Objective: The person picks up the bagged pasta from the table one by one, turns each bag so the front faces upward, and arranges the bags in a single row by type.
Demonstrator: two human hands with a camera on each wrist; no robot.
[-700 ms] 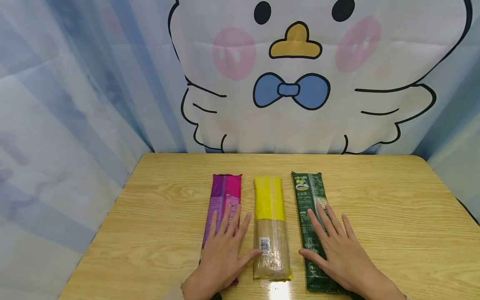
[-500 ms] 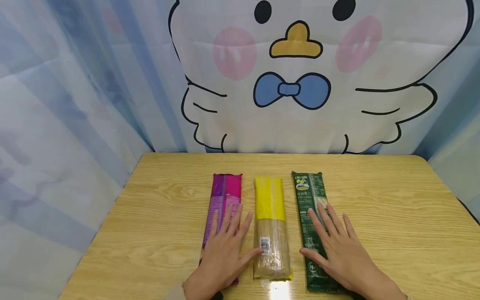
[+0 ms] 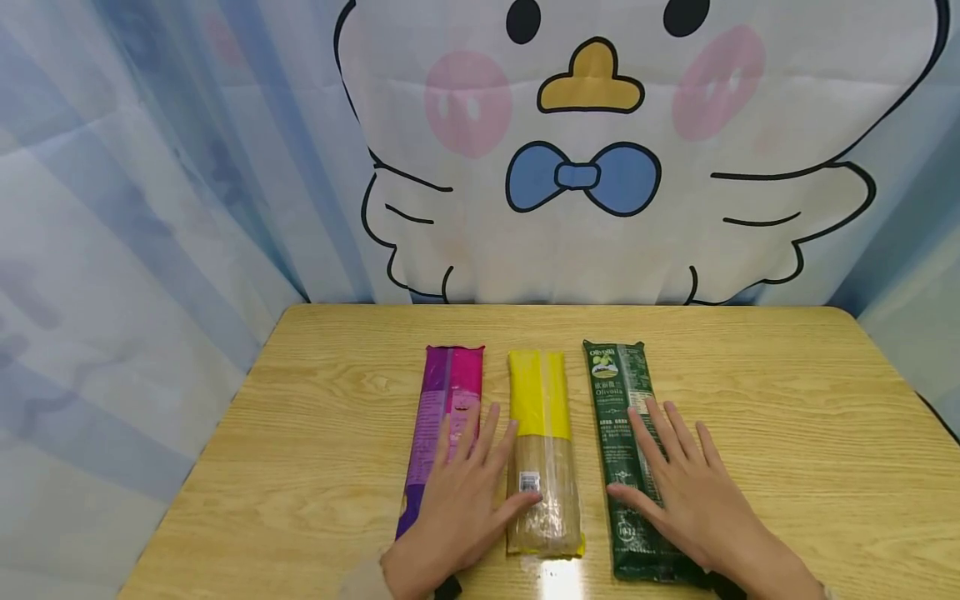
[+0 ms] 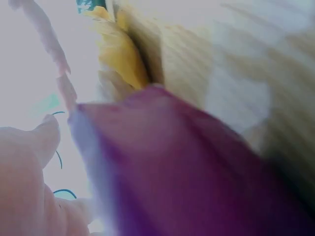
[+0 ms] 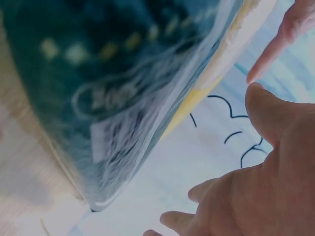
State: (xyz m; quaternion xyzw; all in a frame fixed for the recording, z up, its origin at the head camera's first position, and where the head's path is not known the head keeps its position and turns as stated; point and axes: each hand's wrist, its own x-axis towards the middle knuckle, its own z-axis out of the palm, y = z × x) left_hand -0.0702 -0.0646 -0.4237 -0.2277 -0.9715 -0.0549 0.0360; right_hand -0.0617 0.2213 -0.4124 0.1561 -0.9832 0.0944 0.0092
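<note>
Three long packs lie side by side: a purple and magenta pack, a clear pack with a yellow top and a barcode, apparently dry noodles, and a dark green pack. My left hand, fingers spread, is over the purple pack's right side, thumb over the clear pack. Likewise spread, my right hand is over the green pack. In the left wrist view the purple pack looks apart from the hand. A gap separates the green pack from the hand in the right wrist view.
The packs rest on a light wood-grain table with rounded back corners. Behind it hangs a curtain printed with a cartoon face and a blue bow tie. More blue and white cloth hangs at the left.
Both hands have shifted slightly to the right and a little toward the table's back, fingers still spread. The packs keep their places on the table; the head view has tilted very slightly.
</note>
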